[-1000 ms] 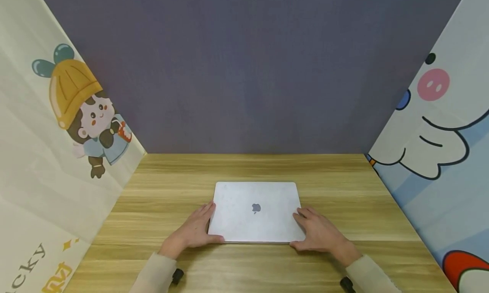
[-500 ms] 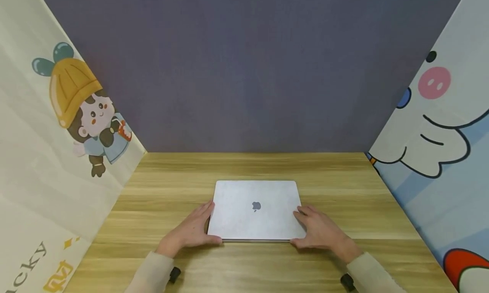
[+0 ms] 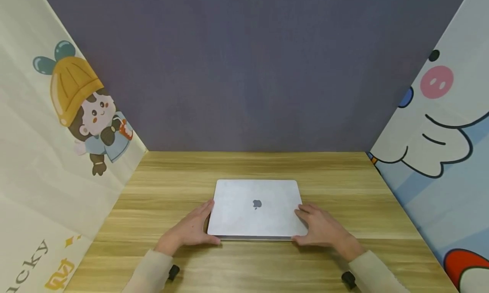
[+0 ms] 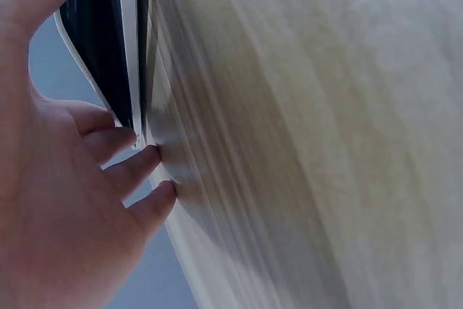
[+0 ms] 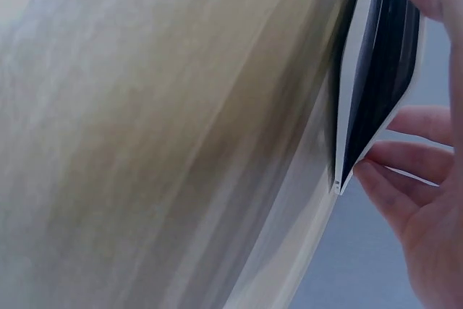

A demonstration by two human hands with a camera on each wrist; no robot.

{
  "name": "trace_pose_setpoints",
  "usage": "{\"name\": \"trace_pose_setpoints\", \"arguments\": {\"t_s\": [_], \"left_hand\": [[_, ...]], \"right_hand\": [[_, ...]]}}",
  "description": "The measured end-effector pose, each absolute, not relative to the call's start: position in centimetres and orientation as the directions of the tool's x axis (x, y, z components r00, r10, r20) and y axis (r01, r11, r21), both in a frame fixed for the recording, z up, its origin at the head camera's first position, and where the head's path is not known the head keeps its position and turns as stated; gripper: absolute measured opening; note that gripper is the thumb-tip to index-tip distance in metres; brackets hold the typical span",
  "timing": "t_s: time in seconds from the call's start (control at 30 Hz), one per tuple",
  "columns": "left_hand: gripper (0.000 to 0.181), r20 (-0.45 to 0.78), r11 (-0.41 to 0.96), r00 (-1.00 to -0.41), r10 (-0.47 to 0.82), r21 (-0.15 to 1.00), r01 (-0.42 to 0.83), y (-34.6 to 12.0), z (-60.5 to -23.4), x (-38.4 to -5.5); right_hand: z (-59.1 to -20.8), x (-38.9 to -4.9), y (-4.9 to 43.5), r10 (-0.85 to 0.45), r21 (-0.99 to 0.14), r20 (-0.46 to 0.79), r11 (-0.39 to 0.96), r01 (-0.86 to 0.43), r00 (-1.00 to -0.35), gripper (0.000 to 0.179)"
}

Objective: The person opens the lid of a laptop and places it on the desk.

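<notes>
A silver laptop (image 3: 234, 212) with a dark apple logo (image 3: 257, 204) lies on the wooden table, its front side toward me. Its lid is slightly raised, and a narrow gap shows along the front. My left hand (image 3: 191, 229) holds the lid's left side, thumb at the front corner and fingers along the side edge. On the opposite side, my right hand (image 3: 322, 227) grips the lid the same way. Between lid and base (image 5: 349, 70), the right wrist view shows the dark screen (image 5: 387, 48). The dark wedge of the screen (image 4: 98, 34) also appears in the left wrist view.
Wood-grain tabletop (image 3: 259, 267) surrounds the laptop. A dark grey panel (image 3: 244, 72) stands at the back. Cartoon-printed sheets border the table, a cream one (image 3: 34, 174) on the left and a blue and white one (image 3: 420, 204) on the right.
The laptop's front lid edge has risen a little, widening the gap above the base. Both hands have stayed at the sides, with the thumbs at the front edge.
</notes>
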State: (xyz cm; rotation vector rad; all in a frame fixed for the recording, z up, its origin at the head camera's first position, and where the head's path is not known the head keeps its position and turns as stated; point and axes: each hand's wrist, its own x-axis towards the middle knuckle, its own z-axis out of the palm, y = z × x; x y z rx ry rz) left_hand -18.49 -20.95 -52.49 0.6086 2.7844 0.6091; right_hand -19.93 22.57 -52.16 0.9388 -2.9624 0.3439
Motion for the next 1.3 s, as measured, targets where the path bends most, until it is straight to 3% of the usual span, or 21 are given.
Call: {"name": "trace_pose_setpoints", "arguments": {"t_s": [0.57,1.3], "left_hand": [[0.125,-0.085,0.815,-0.897,0.434,0.460,0.351,-21.2,-52.8,-18.6],[0.118,-0.024,0.769,-0.883,0.469,0.503,0.395,-21.3,-53.0,-18.9]], "right_hand": [[-51.8,-20.2,23.0,-0.570,-0.215,0.100,0.787,-0.578,-0.815,0.088],[-50.1,-20.9,23.3,-0.536,-0.310,0.235,0.749,-0.585,-0.811,0.070]]}}
